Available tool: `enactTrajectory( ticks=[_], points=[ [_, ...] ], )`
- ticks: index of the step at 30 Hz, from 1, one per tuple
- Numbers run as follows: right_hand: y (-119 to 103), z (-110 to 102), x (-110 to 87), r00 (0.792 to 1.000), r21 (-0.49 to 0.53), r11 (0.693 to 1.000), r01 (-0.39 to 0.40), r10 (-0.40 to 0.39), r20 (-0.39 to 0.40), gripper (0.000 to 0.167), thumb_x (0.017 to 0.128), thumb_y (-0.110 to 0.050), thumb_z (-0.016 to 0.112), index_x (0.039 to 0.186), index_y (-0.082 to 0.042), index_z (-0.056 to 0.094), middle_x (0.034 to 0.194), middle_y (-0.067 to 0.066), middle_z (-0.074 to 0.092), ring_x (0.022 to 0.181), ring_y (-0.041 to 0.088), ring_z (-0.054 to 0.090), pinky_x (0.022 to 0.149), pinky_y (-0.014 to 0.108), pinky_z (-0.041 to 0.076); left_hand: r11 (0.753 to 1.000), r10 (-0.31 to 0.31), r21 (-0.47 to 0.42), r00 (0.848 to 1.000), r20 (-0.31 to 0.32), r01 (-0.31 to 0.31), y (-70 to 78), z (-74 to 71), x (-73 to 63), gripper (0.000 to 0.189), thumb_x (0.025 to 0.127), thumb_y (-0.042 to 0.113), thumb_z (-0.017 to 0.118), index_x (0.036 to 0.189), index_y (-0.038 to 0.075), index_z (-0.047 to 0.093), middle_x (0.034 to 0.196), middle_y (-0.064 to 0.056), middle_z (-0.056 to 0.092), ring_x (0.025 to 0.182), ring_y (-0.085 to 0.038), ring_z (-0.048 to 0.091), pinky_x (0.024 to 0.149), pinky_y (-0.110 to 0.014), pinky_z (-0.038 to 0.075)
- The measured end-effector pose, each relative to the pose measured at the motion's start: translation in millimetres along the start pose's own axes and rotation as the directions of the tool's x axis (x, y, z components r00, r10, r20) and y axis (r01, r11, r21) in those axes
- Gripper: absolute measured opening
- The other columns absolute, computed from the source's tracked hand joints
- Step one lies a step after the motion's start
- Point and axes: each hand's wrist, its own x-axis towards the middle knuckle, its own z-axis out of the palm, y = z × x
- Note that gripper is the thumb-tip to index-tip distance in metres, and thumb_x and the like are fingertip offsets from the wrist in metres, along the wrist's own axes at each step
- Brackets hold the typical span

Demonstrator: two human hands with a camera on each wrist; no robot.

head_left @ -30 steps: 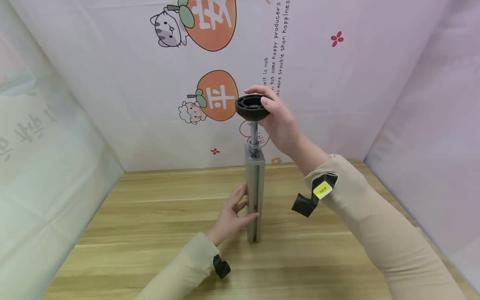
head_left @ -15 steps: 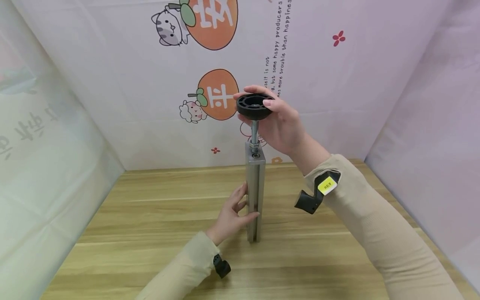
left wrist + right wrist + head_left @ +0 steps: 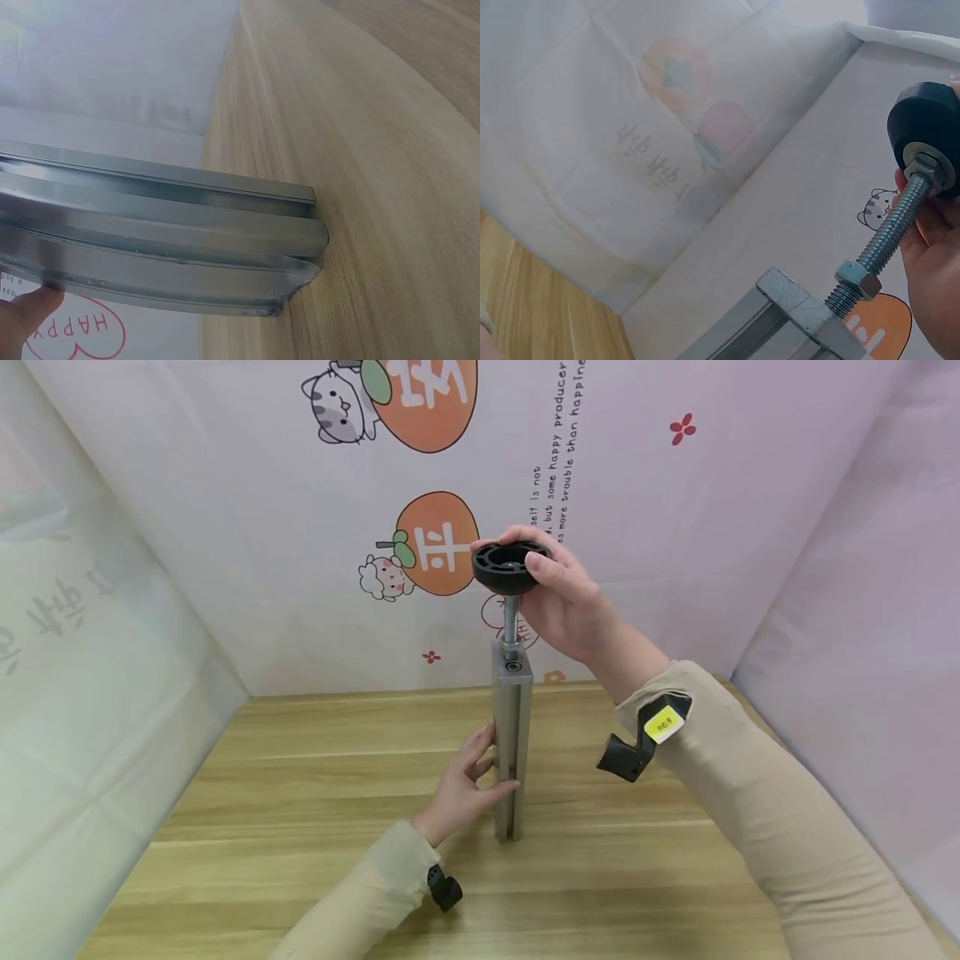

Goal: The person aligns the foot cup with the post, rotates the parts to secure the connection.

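An aluminium profile (image 3: 508, 735) stands upright on the wooden table, its lower end touching the tabletop in the left wrist view. My left hand (image 3: 462, 785) holds its lower half, thumb on the near side and fingers on the left. From the top plate (image 3: 513, 677) rises a threaded rod (image 3: 511, 618) carrying a hex nut (image 3: 859, 277) close above the plate. A round black levelling foot (image 3: 504, 582) crowns the rod, hollow side up. My right hand (image 3: 566, 602) grips this foot by its rim, thumb on top and fingers behind, partly hidden.
Printed white cloth (image 3: 630, 510) hangs behind the wooden table (image 3: 315, 777). More cloth walls stand at the left (image 3: 90, 635) and right (image 3: 847, 635). A black camera mount (image 3: 637, 743) sits on the right wrist, another camera mount (image 3: 444, 889) on the left.
The right hand's fingers have loosened, spread and closed again around the foot's rim, while its wrist has shifted slightly right. The left hand and the profile have stayed in place.
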Motion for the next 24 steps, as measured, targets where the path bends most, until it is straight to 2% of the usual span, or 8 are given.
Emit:
enactTrajectory(
  ticks=[1,3,6,10,12,15,20,24],
  points=[
    [0,0,-0.4,1.000,0.000,1.000,0.001,-0.001,-0.009,0.023,0.085,-0.025,0.066,0.103,-0.013,0.059,0.116,0.011,0.056,0.111,0.025,0.045,0.086,0.027,0.039,1.000,-0.005,0.002,1.000,0.001,0.005,0.4,0.1,0.0,0.085,0.077,-0.014,0.068,0.147,-0.004,0.021,0.145,-0.024,0.031,0.120,0.001,0.039,0.102,-0.033,0.043],
    [-2,2,-1.4,0.999,-0.008,1.000,-0.002,0.002,-0.049,0.021,0.084,-0.022,0.065,0.101,-0.012,0.058,0.114,0.012,0.057,0.111,0.026,0.046,0.086,0.026,0.039,1.000,-0.001,0.005,1.000,0.002,0.001,1.0,0.4,-0.3,0.085,0.077,-0.013,0.068,0.147,-0.001,0.023,0.144,-0.024,0.032,0.120,0.001,0.039,0.101,-0.033,0.043],
    [-5,7,-2.7,0.994,-0.028,1.000,-0.006,0.003,-0.112,0.014,0.085,-0.013,0.060,0.099,-0.009,0.056,0.115,0.014,0.057,0.113,0.028,0.046,0.087,0.027,0.041,1.000,0.019,0.012,1.000,0.001,-0.019,1.1,0.2,-0.8,0.089,0.078,-0.012,0.068,0.149,0.019,0.025,0.144,-0.025,0.032,0.120,0.001,0.039,0.101,-0.035,0.043],
    [-11,15,-2.0,0.983,-0.115,0.993,-0.041,0.019,-0.183,0.014,0.085,-0.005,0.052,0.098,-0.007,0.054,0.114,0.013,0.057,0.113,0.028,0.048,0.091,0.028,0.044,0.999,0.038,0.018,0.999,-0.003,-0.038,1.3,-0.4,-0.1,0.098,0.077,-0.013,0.068,0.140,0.049,0.026,0.144,-0.026,0.032,0.119,0.001,0.039,0.100,-0.035,0.044],
    [-15,18,-0.8,0.977,-0.180,0.982,-0.063,0.024,-0.210,0.017,0.085,-0.002,0.049,0.101,-0.008,0.054,0.112,0.009,0.058,0.112,0.026,0.051,0.091,0.027,0.045,0.999,0.043,0.018,0.999,-0.005,-0.043,1.7,-0.7,1.2,0.100,0.077,-0.014,0.068,0.137,0.054,0.026,0.144,-0.026,0.031,0.119,0.001,0.039,0.100,-0.035,0.044],
    [-19,21,0.2,0.967,-0.278,0.955,-0.101,0.028,-0.253,0.024,0.085,0.000,0.049,0.107,-0.009,0.051,0.110,0.003,0.058,0.106,0.022,0.055,0.088,0.025,0.048,0.999,0.050,0.022,0.999,-0.006,-0.049,2.5,-0.9,2.2,0.101,0.077,-0.014,0.068,0.137,0.054,0.025,0.145,-0.026,0.031,0.120,0.001,0.039,0.100,-0.038,0.044],
    [-23,26,0.1,0.947,-0.452,0.878,-0.156,0.004,-0.320,0.036,0.082,0.001,0.059,0.113,-0.011,0.046,0.105,0.001,0.056,0.093,0.017,0.058,0.079,0.022,0.052,0.999,0.050,0.019,0.999,0.001,-0.050,3.3,-0.3,0.7,0.101,0.077,-0.014,0.068,0.138,0.054,0.024,0.145,-0.026,0.031,0.120,0.001,0.038,0.100,-0.036,0.044],
    [-25,30,1.1,0.935,-0.614,0.768,-0.185,-0.056,-0.351,0.045,0.080,-0.003,0.068,0.116,-0.009,0.043,0.100,0.001,0.054,0.090,0.018,0.057,0.077,0.024,0.052,0.996,0.086,0.018,0.996,0.002,-0.086,2.1,0.6,-0.2,0.102,0.076,-0.015,0.068,0.140,0.052,0.023,0.143,-0.027,0.032,0.120,0.001,0.039,0.099,-0.037,0.045]
  ],
)
